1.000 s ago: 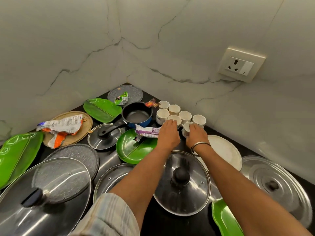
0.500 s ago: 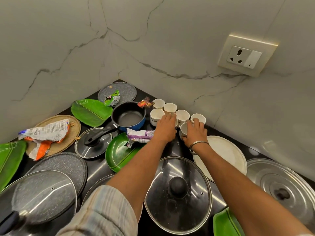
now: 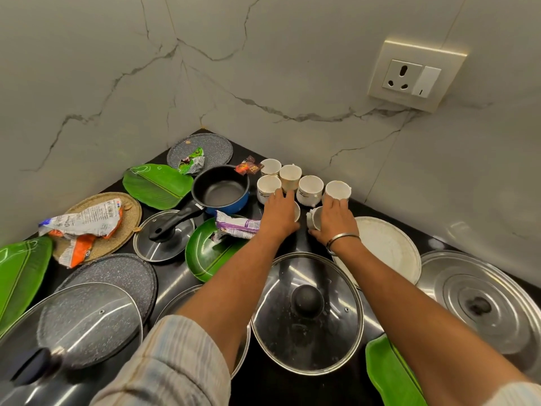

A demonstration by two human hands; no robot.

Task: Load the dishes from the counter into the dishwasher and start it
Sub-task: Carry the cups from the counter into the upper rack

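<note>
Several white cups [image 3: 310, 189] stand grouped in the counter's back corner. My left hand [image 3: 279, 215] lies over the front cup [image 3: 297, 213], fingers curled round it, so only the cup's right rim shows. My right hand [image 3: 335, 221] grips another front cup [image 3: 313, 219], which leans to the left, and its fingertips touch the cup behind [image 3: 336, 189]. A blue saucepan [image 3: 219, 191], a round green plate [image 3: 210, 259] and a white plate [image 3: 386, 247] lie around them on the black counter [image 3: 263, 385].
A glass lid with a black knob [image 3: 307, 315] lies under my forearms and a steel lid [image 3: 480, 303] at the right. Leaf-shaped green plates [image 3: 158, 186], grey plates [image 3: 117, 276], more lids [image 3: 164, 238] and wrappers [image 3: 85, 221] cover the left. A wall socket [image 3: 415, 76] sits above.
Both hands have closed further onto the two front cups. The cup under my right hand now leans left. My view has swung slightly to the right.
</note>
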